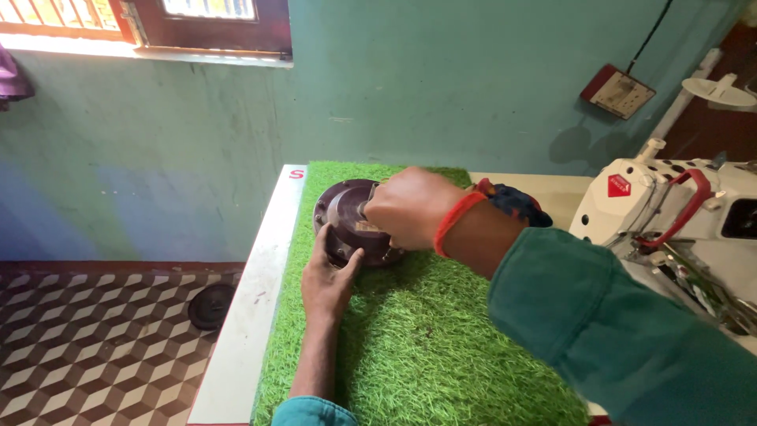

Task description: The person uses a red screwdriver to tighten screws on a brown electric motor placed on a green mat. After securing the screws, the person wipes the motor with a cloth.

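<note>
Green artificial-grass mat [426, 347] over a white table [236, 339], open turf toward the near edge, white sewing machine [678, 229] crowding the right side. Near the mat's far-left edge, a dark round motor housing [343, 217], propped on its rim. Left hand [327, 284] cupping its lower edge; right hand [414, 207] clenched over its face on a small metal part, not clearly seen.

**Count of items on and around the bench**

One white bench [236, 339] carries one green artificial-grass mat [426, 339]. On the mat: one dark brown round metal housing [343, 217]. Two hands: one left hand [327, 284], one right hand [410, 207]. One red thread wristband [456, 221]. One white sewing machine [678, 213]. On the floor: one round black disc [210, 306]. On the wall: one switch plate [619, 91], one window [189, 20].
</note>
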